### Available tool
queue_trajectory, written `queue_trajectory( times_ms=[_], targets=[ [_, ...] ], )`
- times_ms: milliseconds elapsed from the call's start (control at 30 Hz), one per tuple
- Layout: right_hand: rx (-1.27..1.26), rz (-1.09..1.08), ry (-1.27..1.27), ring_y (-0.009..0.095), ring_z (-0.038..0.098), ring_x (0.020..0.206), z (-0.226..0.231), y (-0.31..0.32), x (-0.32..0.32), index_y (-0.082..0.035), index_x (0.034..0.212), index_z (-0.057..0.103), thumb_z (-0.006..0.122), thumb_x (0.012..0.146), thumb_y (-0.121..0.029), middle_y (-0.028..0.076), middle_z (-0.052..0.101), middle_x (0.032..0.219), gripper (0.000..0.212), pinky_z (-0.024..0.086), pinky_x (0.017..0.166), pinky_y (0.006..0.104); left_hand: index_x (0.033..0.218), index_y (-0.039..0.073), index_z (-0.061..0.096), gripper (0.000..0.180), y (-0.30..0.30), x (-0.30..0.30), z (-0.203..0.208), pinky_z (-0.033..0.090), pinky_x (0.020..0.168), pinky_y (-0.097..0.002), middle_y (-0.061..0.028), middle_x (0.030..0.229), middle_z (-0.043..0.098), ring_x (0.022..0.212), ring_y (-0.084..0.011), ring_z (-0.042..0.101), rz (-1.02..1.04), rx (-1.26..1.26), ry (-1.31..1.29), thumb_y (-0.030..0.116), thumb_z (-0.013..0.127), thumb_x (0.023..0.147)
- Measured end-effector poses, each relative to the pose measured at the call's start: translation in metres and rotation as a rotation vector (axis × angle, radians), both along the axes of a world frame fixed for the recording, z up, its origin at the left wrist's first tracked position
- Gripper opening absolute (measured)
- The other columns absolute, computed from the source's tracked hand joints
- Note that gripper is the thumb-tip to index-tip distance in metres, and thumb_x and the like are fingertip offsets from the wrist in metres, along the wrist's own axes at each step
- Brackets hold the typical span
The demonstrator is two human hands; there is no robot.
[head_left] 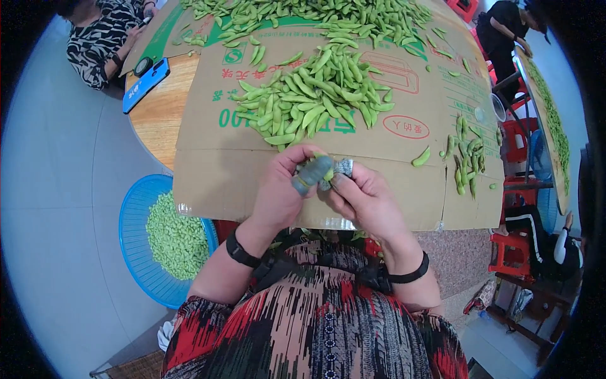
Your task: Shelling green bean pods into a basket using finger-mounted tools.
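A round light-wood worktop [158,136] shows at the left of a flattened brown cardboard sheet with green and red print [211,174], which covers much of the frame's centre. A wide heap of green bean pods [353,16] crosses the top edge. A round blue slatted plastic basket [128,243] stands at lower left, below the worktop's level, and a smaller pile of green pods [309,95] lies at upper centre. Pale green shelled beans [177,240] fill much of the basket. At centre, the left hand [281,186], its thumb covered in grey, and the right hand [372,197], a silvery wrap on one finger, meet with fingers bent and pinching a mostly hidden green pod [329,175]. Darker, browned pods [467,158] lie at right centre, a blue phone [146,86] at upper left.
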State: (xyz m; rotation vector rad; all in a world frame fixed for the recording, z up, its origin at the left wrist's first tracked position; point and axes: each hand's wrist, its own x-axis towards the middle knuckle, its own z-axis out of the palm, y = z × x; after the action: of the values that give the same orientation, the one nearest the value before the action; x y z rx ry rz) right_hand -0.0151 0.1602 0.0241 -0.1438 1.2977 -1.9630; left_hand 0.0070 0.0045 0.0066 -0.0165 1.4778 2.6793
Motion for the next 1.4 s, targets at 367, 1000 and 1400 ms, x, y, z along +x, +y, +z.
queue_trajectory(
  times_ms=[367, 1000, 1400],
  targets=[
    [0.128, -0.189, 0.123, 0.001, 0.037, 0.048, 0.006, -0.007, -0.008, -0.006, 0.08, 0.055, 0.048, 0.092, -0.015, -0.006, 0.047, 0.06, 0.017, 0.028, 0.043, 0.0167, 0.103, 0.002, 0.059, 0.024, 0.001, -0.002, 0.005, 0.041, 0.06, -0.0177, -0.0003, 0.088, 0.059, 0.072, -0.0051, 0.052, 0.125, -0.108, -0.113, -0.002, 0.059, 0.08],
    [0.94, -0.042, 1.401, 0.032, 0.06, 0.059, 0.027, 0.001, -0.011, -0.001, 0.101, 0.06, 0.063, 0.078, -0.007, 0.017, 0.061, 0.071, 0.023, 0.047, 0.052, 0.0375, 0.094, 0.001, 0.063, 0.012, -0.012, -0.005, 0.005, 0.04, 0.059, -0.0198, 0.0036, 0.077, 0.057, 0.068, -0.0039, 0.049, -0.076, -0.401, -0.01, 0.005, 0.06, 0.083],
    [0.994, -0.181, 1.436, 0.028, 0.06, 0.054, 0.011, -0.001, -0.001, -0.002, 0.085, 0.058, 0.063, 0.08, -0.013, 0.014, 0.06, 0.068, 0.013, 0.047, 0.048, 0.0356, 0.093, 0.003, 0.065, 0.013, -0.007, -0.006, -0.002, 0.034, 0.052, -0.0166, 0.0037, 0.071, 0.055, 0.059, -0.0028, 0.044, 0.015, -0.553, -0.06, 0.003, 0.058, 0.081]
  ],
)
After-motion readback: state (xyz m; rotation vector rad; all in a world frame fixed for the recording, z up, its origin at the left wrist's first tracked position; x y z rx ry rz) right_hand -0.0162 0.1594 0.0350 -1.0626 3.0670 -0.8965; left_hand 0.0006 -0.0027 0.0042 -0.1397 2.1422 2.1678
